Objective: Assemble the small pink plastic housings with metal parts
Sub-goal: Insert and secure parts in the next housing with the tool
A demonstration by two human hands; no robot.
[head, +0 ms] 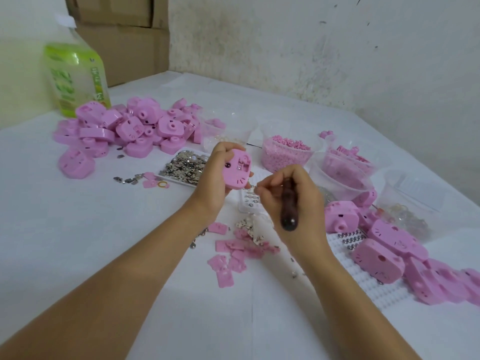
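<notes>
Head view: the left hand (215, 178) grips one pink housing (237, 168) upright, fingers curled behind it and thumb along its left edge, so the open inner face with a dark round hole and small moulded ribs is towards the camera. The right hand (291, 201) is just right of the housing and a little lower. Its fingers are closed round a dark-handled tool (287, 206) whose rounded butt points towards the camera, and the thumb and forefinger tips meet close to the housing's lower right corner. Whether they pinch a metal piece is too small to tell. Directly below the housing lies a small white tray (248, 203) with a few metal contacts. Nearer the camera from the housing, flat pink plates (228, 253) and loose shiny bits are scattered on the white table (78, 229). Left of the housing sits a tray of metal parts (185, 166), and beyond that, further left, a heap of pink housings (130, 128). Right of the housing stand a clear cup of small pink pieces (285, 152) and clear tubs (345, 172). Lower right of it, more housings (389, 250) lie on a white ridged mat (363, 284) with springs. Far to the upper left a green-labelled bottle (75, 79) stands before cardboard boxes (122, 35); its label writing is too blurred to read.
</notes>
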